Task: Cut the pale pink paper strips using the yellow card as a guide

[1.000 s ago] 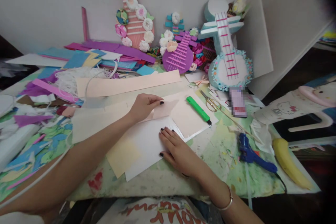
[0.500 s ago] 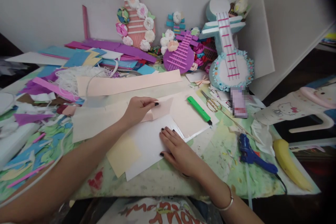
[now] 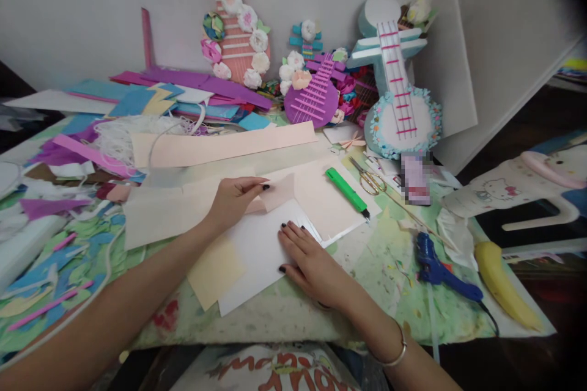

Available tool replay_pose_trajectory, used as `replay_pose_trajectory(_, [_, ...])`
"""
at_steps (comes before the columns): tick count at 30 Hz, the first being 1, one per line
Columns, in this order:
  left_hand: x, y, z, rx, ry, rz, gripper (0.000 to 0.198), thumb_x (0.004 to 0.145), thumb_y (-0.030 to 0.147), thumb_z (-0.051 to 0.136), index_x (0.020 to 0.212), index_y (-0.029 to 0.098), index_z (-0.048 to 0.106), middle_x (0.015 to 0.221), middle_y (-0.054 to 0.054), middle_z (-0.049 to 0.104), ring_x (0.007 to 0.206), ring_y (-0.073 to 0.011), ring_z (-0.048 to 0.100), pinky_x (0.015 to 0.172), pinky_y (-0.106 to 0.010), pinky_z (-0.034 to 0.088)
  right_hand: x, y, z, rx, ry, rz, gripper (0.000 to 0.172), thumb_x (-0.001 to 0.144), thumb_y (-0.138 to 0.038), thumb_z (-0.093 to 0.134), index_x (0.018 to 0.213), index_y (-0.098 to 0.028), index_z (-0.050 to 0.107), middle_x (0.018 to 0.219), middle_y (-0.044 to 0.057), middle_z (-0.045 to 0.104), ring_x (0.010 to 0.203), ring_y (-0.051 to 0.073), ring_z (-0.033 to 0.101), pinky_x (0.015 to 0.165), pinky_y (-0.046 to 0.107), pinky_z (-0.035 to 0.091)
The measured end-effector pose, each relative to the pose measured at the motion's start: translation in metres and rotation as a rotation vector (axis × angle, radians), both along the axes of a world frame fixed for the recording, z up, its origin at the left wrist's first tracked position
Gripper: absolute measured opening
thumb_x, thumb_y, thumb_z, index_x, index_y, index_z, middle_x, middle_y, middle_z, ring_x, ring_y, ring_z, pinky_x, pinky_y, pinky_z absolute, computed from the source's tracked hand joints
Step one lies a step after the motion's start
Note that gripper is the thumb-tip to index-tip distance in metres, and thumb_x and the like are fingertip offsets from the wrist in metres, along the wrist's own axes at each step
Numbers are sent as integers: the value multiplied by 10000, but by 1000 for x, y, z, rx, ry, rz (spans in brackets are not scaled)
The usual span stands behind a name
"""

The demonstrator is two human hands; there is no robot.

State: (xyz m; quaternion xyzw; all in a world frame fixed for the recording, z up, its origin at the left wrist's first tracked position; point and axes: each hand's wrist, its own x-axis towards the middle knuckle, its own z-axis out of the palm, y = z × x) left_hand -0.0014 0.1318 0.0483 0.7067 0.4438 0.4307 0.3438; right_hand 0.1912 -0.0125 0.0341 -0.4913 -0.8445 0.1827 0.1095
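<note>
My left hand [image 3: 233, 200] pinches the edge of a small pale pink paper piece [image 3: 280, 191], its far end lifted above the sheets. Lying flat with fingers stretched, my right hand [image 3: 309, 263] presses on a white sheet [image 3: 250, 278]. A yellow sheet [image 3: 215, 272] pokes out from the white one at the left. Beyond my right fingers lies a peach sheet [image 3: 318, 214] with a white edge. On that sheet rests a green utility knife [image 3: 347, 190], its tip pointing toward the right front.
Scissors [image 3: 368, 177], a blue glue gun [image 3: 443, 272] and a banana [image 3: 507, 287] lie at the right. A long peach strip [image 3: 224, 143] stretches behind my hands. Paper scraps [image 3: 59, 263] cover the left side. Decorated lute-shaped crafts [image 3: 316, 101] stand along the wall.
My left hand has moved slightly left and toward me, drawing the pink paper piece with it. My right hand stays pressed in the same place.
</note>
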Motion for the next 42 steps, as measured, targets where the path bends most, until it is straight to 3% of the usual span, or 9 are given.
replay_pose_trajectory(6, [3, 2, 6, 5, 28, -37, 258, 769, 348, 599, 872, 192, 777, 804, -33, 752, 711, -182, 672, 660, -261, 517, 0, -1, -1, 16, 3, 0, 566, 976, -304, 408, 1467, -35, 323, 1543, 187, 304, 1462, 269, 208, 1185, 479, 258])
replay_pose_trajectory(14, [17, 10, 20, 29, 88, -144, 252, 782, 320, 585, 881, 189, 777, 895, -47, 758, 800, -203, 694, 721, -271, 517, 0, -1, -1, 15, 22, -4, 567, 972, -310, 425, 1471, -61, 325, 1535, 188, 317, 1461, 264, 215, 1177, 488, 276])
replay_pose_trajectory(20, [29, 15, 26, 56, 133, -206, 252, 783, 316, 567, 865, 202, 775, 803, -16, 756, 679, -169, 676, 635, -241, 502, 0, -1, -2, 35, 43, -4, 574, 968, -307, 431, 1484, -88, 310, 1520, 190, 347, 1457, 266, 228, 1168, 505, 291])
replay_pose_trajectory(24, [36, 19, 30, 86, 158, -248, 240, 776, 303, 566, 842, 206, 776, 837, -21, 759, 743, -188, 696, 703, -255, 510, 0, -1, -2, 32, 41, -2, 575, 967, -306, 432, 1483, -83, 310, 1522, 185, 347, 1458, 268, 226, 1171, 501, 286])
replay_pose_trajectory(42, [36, 20, 31, 150, 198, -271, 230, 801, 262, 568, 877, 194, 775, 868, -35, 760, 781, -198, 714, 732, -260, 535, 1, -1, 0, 11, 27, -1, 562, 975, -312, 412, 1468, -55, 329, 1531, 172, 341, 1461, 262, 217, 1189, 472, 256])
